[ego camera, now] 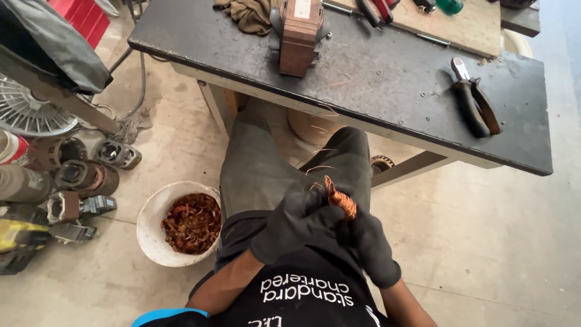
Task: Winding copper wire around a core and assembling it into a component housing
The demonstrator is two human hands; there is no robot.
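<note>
Both my hands wear black gloves and meet over my lap. My left hand (290, 221) and my right hand (370, 247) are closed together on a small bundle of copper wire (340, 200), whose orange strands stick up between the fingers. A few thin loose strands trail off toward the table. I sit with my knees under a dark worktable (387, 85).
A white bowl (151, 212) of copper wire scrap stands on the floor at my left. Several motor housings (78, 178) lie further left. On the table are a brown metal block (299, 36), pliers (475, 100), a rag (251, 13) and other tools.
</note>
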